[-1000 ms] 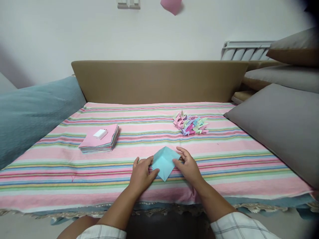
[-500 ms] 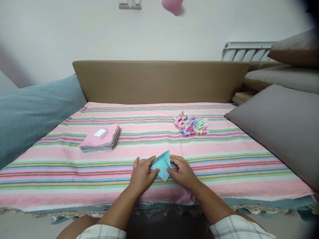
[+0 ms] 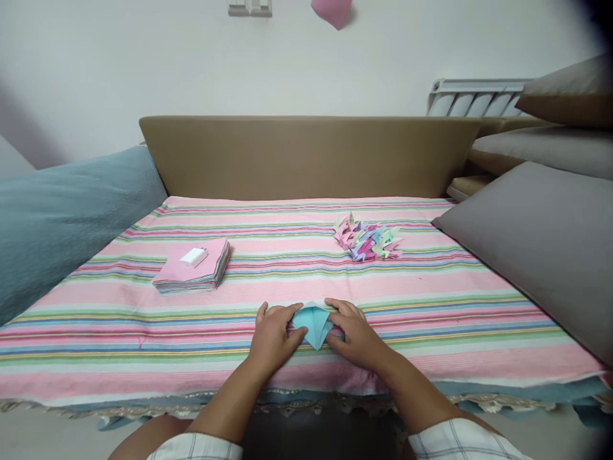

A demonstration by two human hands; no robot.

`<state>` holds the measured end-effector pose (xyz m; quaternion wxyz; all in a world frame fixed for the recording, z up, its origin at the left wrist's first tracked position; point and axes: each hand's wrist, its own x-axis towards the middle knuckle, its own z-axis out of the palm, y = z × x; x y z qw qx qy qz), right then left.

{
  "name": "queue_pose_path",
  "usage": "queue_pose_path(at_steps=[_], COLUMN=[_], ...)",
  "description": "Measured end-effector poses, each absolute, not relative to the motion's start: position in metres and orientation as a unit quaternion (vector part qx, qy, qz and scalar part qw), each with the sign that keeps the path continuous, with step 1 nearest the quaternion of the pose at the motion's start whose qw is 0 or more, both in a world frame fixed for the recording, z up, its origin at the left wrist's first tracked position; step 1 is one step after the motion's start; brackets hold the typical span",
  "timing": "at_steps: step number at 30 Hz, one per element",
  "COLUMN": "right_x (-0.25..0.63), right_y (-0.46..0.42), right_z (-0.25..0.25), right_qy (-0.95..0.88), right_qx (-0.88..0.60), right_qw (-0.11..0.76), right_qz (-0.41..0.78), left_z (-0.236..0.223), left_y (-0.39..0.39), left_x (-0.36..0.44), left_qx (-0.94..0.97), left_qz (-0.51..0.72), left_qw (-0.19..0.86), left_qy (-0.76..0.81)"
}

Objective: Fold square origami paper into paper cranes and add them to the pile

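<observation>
A turquoise sheet of origami paper (image 3: 313,324), folded into a small diamond-like shape, lies on the striped cloth in front of me. My left hand (image 3: 276,332) pinches its left side, thumb near the lower edge and index finger at the upper edge. On the other side, my right hand (image 3: 353,332) has its thumb and index finger at the paper's right edge, with a flap between them. The fingertips of the right hand are partly hidden behind the paper.
Pink striped cloth (image 3: 268,262) covers the seat. A stack of coloured paper (image 3: 184,271) with a white charger plug (image 3: 194,257) on top lies left. Folded paper cranes (image 3: 366,241) are heaped back right. Cushions (image 3: 536,236) stand right, a blue bolster (image 3: 81,211) left.
The raised upper point of the turquoise paper has come down, so the shape looks lower and wider. My right hand has shifted slightly right; the left hand has stayed in place.
</observation>
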<state>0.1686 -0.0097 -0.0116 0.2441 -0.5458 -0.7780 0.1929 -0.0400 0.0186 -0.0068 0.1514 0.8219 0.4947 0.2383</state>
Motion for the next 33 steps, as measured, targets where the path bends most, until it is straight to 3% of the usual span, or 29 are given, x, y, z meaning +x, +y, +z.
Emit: queue_pose_path(at_steps=[10,21,33], right_x=[0.169,0.175,0.176], right_y=[-0.009,-0.002,0.000], right_z=[-0.015,-0.018,-0.027], right_qy=[-0.785,-0.767,-0.768], right_qx=[-0.547,-0.545,-0.538], right_qw=[0.231,0.298,0.320], right_qz=[0.177,0.161,0.136], left_z=[-0.006,-0.009,0.000], left_y=[0.017,0.017,0.009], left_x=[-0.040,-0.040,-0.043], left_qx=[0.830,0.846,0.918], left_qz=[0.238,0.240,0.158], left_qw=[0.134,0.111,0.087], left_qy=[0.486,0.463,0.354])
